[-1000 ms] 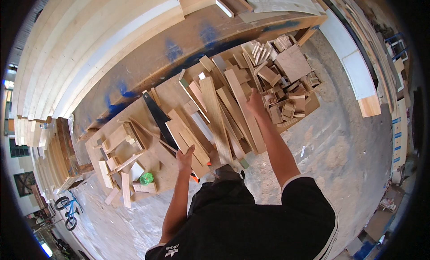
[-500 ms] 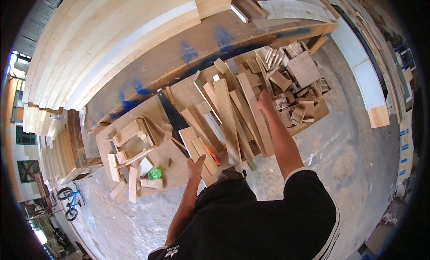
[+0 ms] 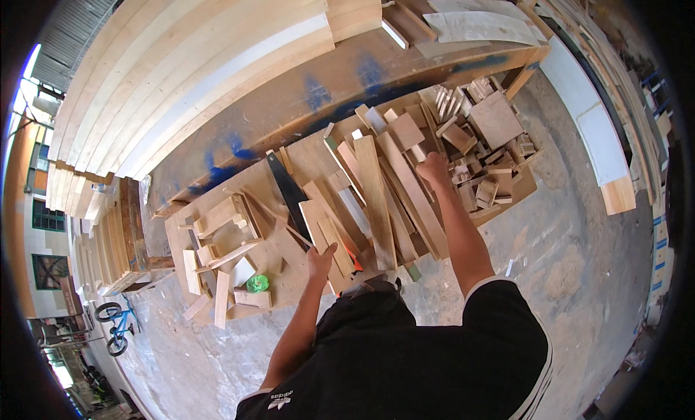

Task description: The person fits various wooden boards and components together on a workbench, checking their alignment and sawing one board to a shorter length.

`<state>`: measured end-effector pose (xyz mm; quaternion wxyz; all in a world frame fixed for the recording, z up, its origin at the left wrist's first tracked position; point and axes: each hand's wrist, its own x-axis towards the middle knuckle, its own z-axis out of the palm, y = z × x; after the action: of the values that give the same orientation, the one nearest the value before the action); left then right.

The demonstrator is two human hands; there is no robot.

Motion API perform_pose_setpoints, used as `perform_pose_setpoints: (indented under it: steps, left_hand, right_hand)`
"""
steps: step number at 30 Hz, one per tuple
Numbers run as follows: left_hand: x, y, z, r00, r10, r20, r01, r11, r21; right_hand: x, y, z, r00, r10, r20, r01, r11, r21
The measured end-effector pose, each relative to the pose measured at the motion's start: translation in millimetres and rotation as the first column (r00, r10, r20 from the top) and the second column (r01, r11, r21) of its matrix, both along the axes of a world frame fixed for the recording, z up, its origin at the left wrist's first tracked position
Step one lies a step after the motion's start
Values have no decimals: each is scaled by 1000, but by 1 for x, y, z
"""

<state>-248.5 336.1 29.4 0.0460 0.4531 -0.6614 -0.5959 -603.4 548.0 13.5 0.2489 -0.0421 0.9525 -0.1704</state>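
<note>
My right hand (image 3: 433,168) is closed around the handle of what looks like a wooden mallet (image 3: 406,133), its blocky head over the long boards. Beneath it runs a long pinkish-brown board (image 3: 411,185). My left hand (image 3: 321,261) grips the near left edge of a pale wooden board (image 3: 314,219), thumb on top; its other fingers are partly hidden. A narrower wood strip (image 3: 334,238) lies on that board. Just left of it is a dark handsaw blade (image 3: 286,188). An orange part (image 3: 355,259) shows between the boards near my waist.
Small wooden blocks (image 3: 498,175) and a square panel (image 3: 496,115) crowd the low platform's right end. On its left lie a wooden frame (image 3: 221,216), offcuts and a green crumpled item (image 3: 257,283). Behind stands a workbench (image 3: 289,116) bearing stacked planks (image 3: 195,58). A blue bicycle (image 3: 118,326) is far left.
My right hand has shifted from beside the long board onto the mallet's handle, and the mallet's head now shows above the boards. My left hand stays on the pale board. The view has shifted slightly.
</note>
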Motion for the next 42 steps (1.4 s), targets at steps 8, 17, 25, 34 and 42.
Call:
perform_pose_setpoints:
  steps: [8,17,25,34,42]
  left_hand:
    - [-21,-15,-19,991,-117,67,123,986,-111]
    - [-32,-24,-25,965,-263,-11,263,965,4]
    - [-34,-27,-16,954,-263,147,286,944,-163]
    - [28,-81,-13,983,-165,-79,164,986,-23]
    - [136,-125,63,930,90,-357,106,863,495]
  right_hand:
    - [35,-2,10,925,28,-378,-131,959,-250]
    - [73,12,61,827,-109,-552,-16,976,-217]
    - [164,20,116,827,-399,-396,70,772,-632]
    - [282,-25,22,881,-470,55,310,484,-818]
    - [337,-97,15,839,-368,401,530,391,-752]
